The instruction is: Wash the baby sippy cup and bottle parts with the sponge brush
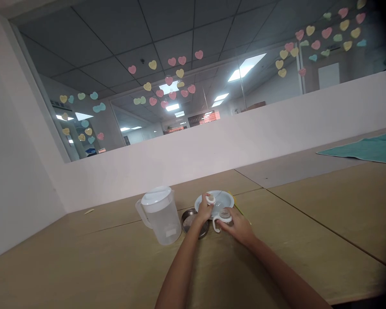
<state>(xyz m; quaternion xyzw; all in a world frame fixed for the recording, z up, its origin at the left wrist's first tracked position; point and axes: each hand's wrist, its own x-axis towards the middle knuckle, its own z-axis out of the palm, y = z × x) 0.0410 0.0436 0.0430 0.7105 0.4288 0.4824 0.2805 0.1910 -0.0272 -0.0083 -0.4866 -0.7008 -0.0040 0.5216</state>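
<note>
open jar (224, 215) on near side of white bowl (224, 194), at counter (116, 257).
right hand (240, 226) grasps jar: mouth up, axis near vertical, hooked handle toward metal tin (203, 231); left hand (205, 209) pinches white lid (210, 199).

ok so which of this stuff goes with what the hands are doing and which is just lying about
Likely in use:
- white ring, in the left hand
- jar, in the right hand
- probably bowl, right by both

Seemingly just lying about:
- cloth
- scrap

Can't tell: pitcher, tin
</note>
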